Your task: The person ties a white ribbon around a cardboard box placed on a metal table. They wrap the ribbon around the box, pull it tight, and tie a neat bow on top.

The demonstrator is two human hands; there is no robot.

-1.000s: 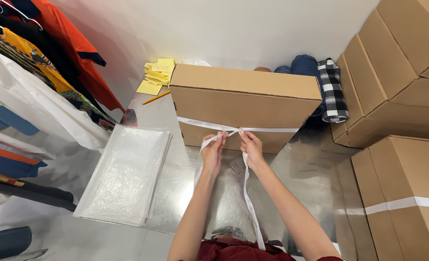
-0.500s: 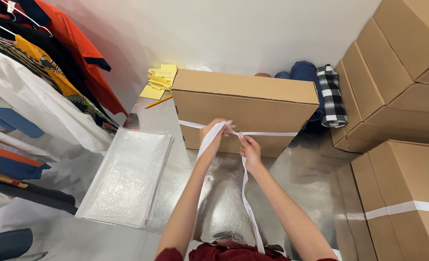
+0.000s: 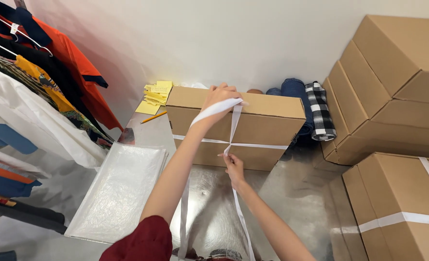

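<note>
Cardboard box (image 3: 238, 126) at far edge of shiny metal table (image 3: 301, 188), against white wall (image 3: 233, 38). Left hand (image 3: 220, 96) grips white strap (image 3: 231, 128) atop box; right hand (image 3: 233, 166) pinches strap at front crossing.

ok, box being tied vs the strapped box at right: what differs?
The centre box has both hands on its white strap: left hand on top, right hand at the front crossing, ends loose. The right box has its strap flat and nobody touching it. The centre box lies square to the wall; the right box sits angled. Both are brown cardboard.
</note>
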